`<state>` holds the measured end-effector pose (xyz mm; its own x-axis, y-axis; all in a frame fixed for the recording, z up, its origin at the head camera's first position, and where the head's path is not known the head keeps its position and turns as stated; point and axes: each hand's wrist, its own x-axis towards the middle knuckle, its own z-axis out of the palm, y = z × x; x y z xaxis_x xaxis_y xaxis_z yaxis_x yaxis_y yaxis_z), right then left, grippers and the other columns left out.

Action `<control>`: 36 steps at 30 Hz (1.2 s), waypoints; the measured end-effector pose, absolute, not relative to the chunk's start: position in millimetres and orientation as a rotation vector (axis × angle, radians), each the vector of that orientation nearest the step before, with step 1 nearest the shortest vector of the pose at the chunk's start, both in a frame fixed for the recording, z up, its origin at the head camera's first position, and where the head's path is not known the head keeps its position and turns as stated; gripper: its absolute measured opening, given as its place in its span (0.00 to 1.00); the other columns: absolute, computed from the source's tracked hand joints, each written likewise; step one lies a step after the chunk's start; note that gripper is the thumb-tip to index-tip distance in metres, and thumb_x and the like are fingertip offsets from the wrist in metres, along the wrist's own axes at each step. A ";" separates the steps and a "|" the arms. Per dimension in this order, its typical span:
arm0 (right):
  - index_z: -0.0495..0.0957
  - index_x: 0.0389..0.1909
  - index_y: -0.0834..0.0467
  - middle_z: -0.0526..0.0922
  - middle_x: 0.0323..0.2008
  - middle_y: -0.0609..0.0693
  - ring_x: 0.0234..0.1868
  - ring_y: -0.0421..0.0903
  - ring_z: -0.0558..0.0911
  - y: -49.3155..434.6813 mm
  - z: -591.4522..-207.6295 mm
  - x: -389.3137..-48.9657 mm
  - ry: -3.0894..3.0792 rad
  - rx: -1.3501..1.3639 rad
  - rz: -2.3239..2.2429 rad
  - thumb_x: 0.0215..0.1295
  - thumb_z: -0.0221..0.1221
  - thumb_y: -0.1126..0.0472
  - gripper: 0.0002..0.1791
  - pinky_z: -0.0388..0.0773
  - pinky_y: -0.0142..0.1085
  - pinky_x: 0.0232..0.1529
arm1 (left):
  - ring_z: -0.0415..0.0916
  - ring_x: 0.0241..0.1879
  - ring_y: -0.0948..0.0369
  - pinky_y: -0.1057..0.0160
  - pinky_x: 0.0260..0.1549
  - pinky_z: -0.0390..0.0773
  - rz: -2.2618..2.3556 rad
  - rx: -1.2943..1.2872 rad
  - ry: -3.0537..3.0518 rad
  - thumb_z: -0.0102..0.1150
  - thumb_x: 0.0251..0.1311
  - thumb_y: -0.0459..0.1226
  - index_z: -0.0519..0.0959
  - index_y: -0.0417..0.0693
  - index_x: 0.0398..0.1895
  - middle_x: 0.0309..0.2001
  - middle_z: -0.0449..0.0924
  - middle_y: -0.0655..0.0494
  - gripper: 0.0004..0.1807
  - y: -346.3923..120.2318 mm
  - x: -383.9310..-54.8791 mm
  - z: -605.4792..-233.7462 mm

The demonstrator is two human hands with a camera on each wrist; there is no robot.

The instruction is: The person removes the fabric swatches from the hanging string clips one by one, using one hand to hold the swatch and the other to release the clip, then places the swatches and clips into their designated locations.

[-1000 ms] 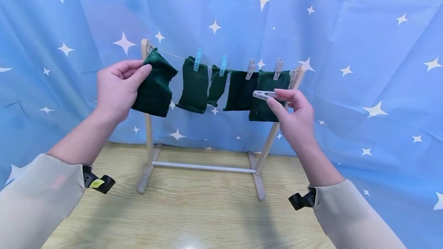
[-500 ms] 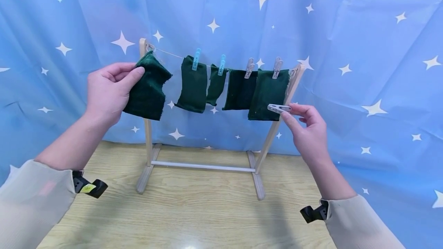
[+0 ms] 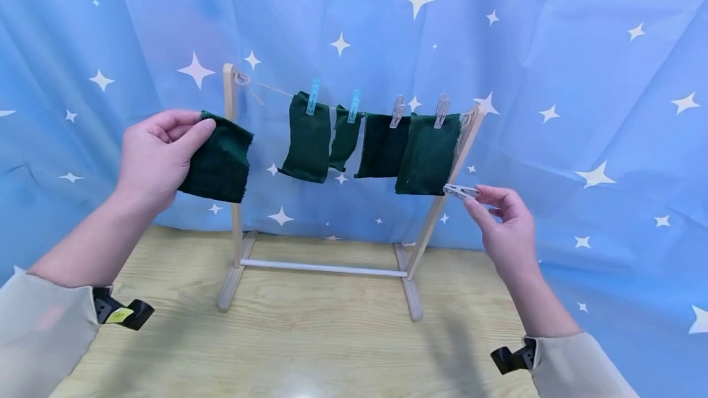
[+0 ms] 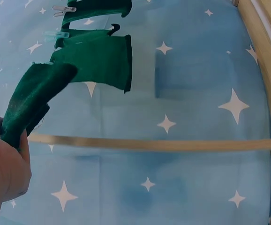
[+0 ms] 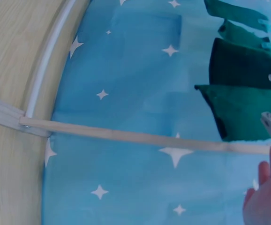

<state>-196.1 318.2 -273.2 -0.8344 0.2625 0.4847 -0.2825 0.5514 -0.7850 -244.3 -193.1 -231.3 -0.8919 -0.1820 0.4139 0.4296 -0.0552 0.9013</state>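
In the head view my left hand pinches the upper left edge of a dark green cloth, held in front of the rack's left post. The same cloth looks folded over in the left wrist view. My right hand pinches a clear clothespin between thumb and fingers, beside the right post. Several green cloths hang along the string. Two blue clothespins clip the left part of the row, and two clear clothespins clip the right part.
A small wooden drying rack stands on the wood-grain table, with a white bar low between its feet. Behind it hangs a blue curtain with white stars. Each sleeve carries a black wrist camera.
My left hand has drawn the green cloth down and left, away from the string's left end. My right hand has moved down and right with the clear clothespin. The hanging cloths stay put.
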 end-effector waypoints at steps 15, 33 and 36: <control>0.83 0.65 0.49 0.85 0.45 0.30 0.46 0.36 0.81 342.8 -297.0 -196.5 -2.179 -0.110 1.405 0.77 0.69 0.58 0.19 0.77 0.24 0.35 | 0.72 0.60 0.73 0.84 0.54 0.74 -1.597 -0.187 -2.286 0.57 0.81 0.56 0.69 0.50 0.85 0.47 0.83 0.89 0.36 -233.0 -248.5 -258.4; 0.79 0.73 0.56 0.83 0.44 0.24 0.50 0.26 0.80 385.9 -365.0 -214.0 -2.243 -0.390 1.436 0.77 0.70 0.55 0.28 0.78 0.18 0.45 | 0.40 0.90 0.44 0.38 0.84 0.51 -1.609 -0.133 -2.517 0.44 0.84 0.61 0.55 0.57 0.90 0.90 0.44 0.47 0.39 -273.4 -258.4 -301.3; 0.79 0.73 0.57 0.83 0.45 0.24 0.50 0.26 0.80 392.4 -377.9 -218.5 -2.243 -0.427 1.443 0.77 0.70 0.55 0.27 0.78 0.17 0.47 | 0.37 0.90 0.44 0.37 0.84 0.49 -1.626 -0.121 -2.539 0.43 0.85 0.61 0.53 0.57 0.90 0.91 0.41 0.48 0.39 -279.4 -259.6 -309.3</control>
